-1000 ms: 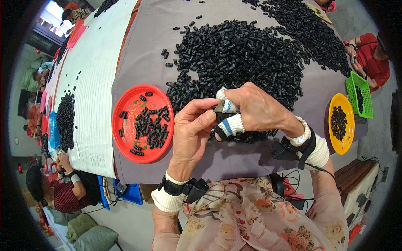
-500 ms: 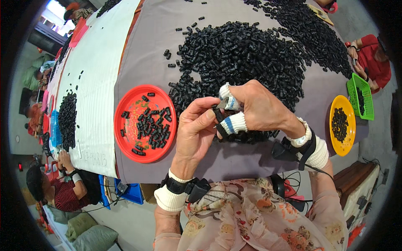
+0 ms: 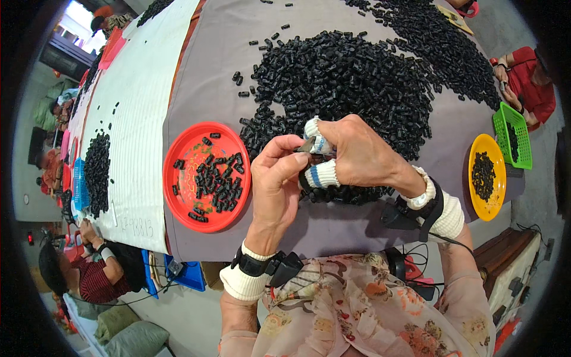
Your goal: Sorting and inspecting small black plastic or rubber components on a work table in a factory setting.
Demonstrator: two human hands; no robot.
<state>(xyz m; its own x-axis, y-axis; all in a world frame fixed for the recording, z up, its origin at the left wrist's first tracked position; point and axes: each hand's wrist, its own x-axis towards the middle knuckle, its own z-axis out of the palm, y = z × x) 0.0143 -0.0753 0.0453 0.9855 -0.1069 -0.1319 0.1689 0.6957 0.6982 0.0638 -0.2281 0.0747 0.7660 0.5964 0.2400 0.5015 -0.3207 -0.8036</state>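
The left hand [image 3: 276,181], thumb and forefinger nearly closed, pinches a mostly hidden black piece [image 3: 309,157] before the pile [image 3: 342,83]; the curled right hand [image 3: 363,152] grips a grey blade [image 3: 307,144] slanting down-left. The piece's long axis cannot be told.

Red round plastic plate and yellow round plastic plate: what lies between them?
The head view shows the left hand, the right hand, a heap of small black parts and grey cloth.

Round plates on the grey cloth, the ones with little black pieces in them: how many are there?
2: the red plate, left of the left hand, and the yellow plate, at the right beside the green basket. Others could lie out of view.
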